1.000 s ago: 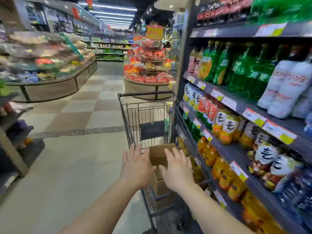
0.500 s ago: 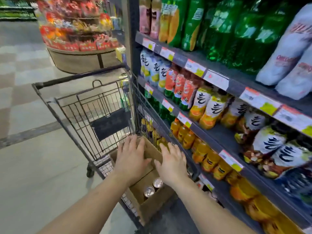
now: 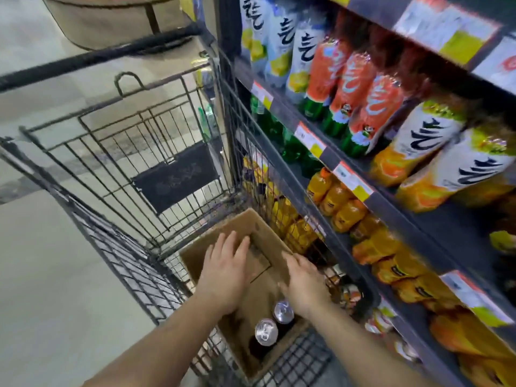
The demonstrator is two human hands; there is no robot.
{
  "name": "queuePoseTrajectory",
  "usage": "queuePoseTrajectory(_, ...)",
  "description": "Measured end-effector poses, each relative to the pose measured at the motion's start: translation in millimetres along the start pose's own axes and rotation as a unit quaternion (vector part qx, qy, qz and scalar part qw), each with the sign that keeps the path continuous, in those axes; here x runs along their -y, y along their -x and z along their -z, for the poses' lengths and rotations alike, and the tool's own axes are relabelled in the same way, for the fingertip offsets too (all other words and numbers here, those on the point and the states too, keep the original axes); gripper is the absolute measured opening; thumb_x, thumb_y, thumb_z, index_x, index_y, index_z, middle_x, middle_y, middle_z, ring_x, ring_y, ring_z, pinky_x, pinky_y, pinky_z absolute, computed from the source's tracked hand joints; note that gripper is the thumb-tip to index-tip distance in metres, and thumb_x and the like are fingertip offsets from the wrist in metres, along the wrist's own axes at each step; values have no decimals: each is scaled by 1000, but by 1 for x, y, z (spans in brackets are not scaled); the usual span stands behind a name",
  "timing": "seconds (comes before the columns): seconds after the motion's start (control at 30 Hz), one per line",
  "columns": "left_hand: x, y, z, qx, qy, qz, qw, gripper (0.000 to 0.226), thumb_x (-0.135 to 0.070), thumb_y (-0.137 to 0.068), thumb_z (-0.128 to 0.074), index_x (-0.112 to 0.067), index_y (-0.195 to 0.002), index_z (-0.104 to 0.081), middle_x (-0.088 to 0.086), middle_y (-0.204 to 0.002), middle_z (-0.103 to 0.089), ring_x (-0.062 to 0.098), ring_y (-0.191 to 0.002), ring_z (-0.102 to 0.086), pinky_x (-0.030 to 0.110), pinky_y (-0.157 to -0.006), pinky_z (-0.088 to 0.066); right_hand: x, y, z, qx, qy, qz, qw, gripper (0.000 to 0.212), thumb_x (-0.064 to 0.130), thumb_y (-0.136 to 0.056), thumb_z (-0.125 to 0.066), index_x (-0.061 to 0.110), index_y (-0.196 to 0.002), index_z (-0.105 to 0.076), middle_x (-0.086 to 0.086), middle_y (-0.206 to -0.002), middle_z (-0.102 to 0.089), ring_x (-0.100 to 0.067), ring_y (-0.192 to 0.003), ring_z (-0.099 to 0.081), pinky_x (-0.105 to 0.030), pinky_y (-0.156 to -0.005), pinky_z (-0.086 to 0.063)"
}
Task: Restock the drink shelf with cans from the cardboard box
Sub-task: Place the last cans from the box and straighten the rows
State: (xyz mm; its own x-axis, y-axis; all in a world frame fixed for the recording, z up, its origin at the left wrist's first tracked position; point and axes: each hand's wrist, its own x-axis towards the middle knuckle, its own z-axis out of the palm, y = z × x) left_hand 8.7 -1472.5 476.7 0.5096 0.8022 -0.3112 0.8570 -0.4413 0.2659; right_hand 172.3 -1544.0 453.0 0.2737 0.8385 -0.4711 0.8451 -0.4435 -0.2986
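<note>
A brown cardboard box [image 3: 245,227] sits in the basket of a black wire shopping cart [image 3: 125,152]. Two dark cans with silver tops [image 3: 266,331] stand upright in the near end of the box. My left hand [image 3: 226,270] lies flat on the box's left flap, fingers spread. Over the right flap rests my right hand [image 3: 303,283], fingers apart and slightly curled. Neither hand holds a can. The drink shelf [image 3: 346,174] rises directly to the right of the cart, packed with bottles.
The shelves carry white-and-orange labelled bottles [image 3: 435,152], orange drink bottles [image 3: 343,210] and green bottles [image 3: 290,146] behind price tags. A round display stand [image 3: 111,20] is beyond the cart. Tiled floor [image 3: 55,275] lies to the left.
The view has tilted down and closer to the cart. Both hands have dropped from hovering above the box onto its flaps, and the cans inside have come into sight.
</note>
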Motion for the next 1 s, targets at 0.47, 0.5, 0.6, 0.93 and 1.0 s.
queuePoseTrajectory(0.47, 46, -37, -39, 50, -10, -46, 998, 72, -47, -95, -43, -24, -153, -7, 8, -161, -4, 28, -148, 2, 46, -121, -8, -12, -27, -58, 118, 140, 40, 982, 71, 25, -84, -65, 34, -146, -31, -4, -154, -27, -29, -136, -30, -41, -112, -28)
queuePoseTrajectory(0.5, 46, -38, -39, 51, -7, -48, 998, 72, -46, -95, -43, -24, -153, -7, 9, -161, -4, 28, -148, 2, 46, -121, -7, -15, -28, -60, 134, 132, 38, 981, 76, 26, -83, -67, 35, -147, -27, -4, -156, -25, -29, -137, -30, -41, -112, -28)
queuePoseTrajectory(0.6, 47, -42, -43, 56, -7, -56, 997, 72, -44, -95, -44, -23, -153, -6, 10, -161, -4, 29, -148, 3, 43, -121, -3, -20, -32, -64, 171, 113, 34, 978, 85, 18, -82, -68, 37, -150, -21, -4, -157, -23, -29, -137, -33, -40, -110, -31)
queuePoseTrajectory(0.93, 40, -44, -55, 63, -23, -62, 996, 75, -50, -94, -43, -24, -153, -5, 8, -162, -4, 27, -149, 2, 42, -121, -6, -27, -43, -69, 282, 122, 1, 952, 64, 11, -80, -75, 19, -136, -46, -12, -137, -48, -34, -121, -54, -39, -96, -49)
queuePoseTrajectory(1.0, 41, -43, -57, 60, -19, -60, 996, 74, -51, -94, -43, -24, -153, -6, 7, -162, -6, 26, -149, 1, 41, -121, -6, -29, -44, -69, 272, 114, 10, 955, 61, 10, -79, -76, 17, -133, -49, -12, -131, -55, -33, -117, -57, -39, -94, -50)
